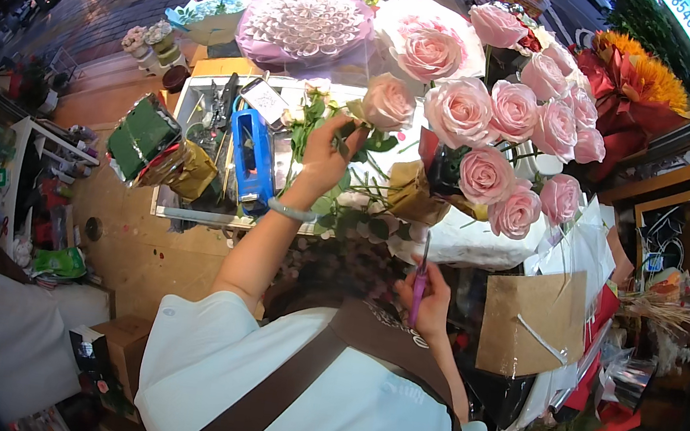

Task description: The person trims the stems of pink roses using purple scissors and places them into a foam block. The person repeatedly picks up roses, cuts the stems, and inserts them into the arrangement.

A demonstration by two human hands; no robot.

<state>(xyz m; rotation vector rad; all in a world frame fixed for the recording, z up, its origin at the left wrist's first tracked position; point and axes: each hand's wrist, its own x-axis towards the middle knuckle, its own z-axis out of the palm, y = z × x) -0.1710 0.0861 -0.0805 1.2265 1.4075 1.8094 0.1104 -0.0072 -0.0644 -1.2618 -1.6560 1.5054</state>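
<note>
My left hand (330, 155), with a pale bangle at the wrist, holds a pink rose (390, 102) just below its bloom. In my right hand (429, 298), low in front of my chest, is a pair of purple-handled scissors (419, 284), blades pointing up towards the table's edge. Several open pink roses (460, 111) stand in an arrangement to the right of the held rose, above a gold-brown wrapping (418, 192). Cut stems and green leaves (327, 203) lie beneath my left hand. Smaller pale roses (296, 116) lie just left of it.
On the worktable (207, 217) are a blue tape dispenser (252, 161) and a card with a printed code (263, 100). Green floral foam (143, 133) in gold wrapping is at the left. Wrapped bouquets (308, 24) line the far side. Brown paper (533, 322) hangs at the right.
</note>
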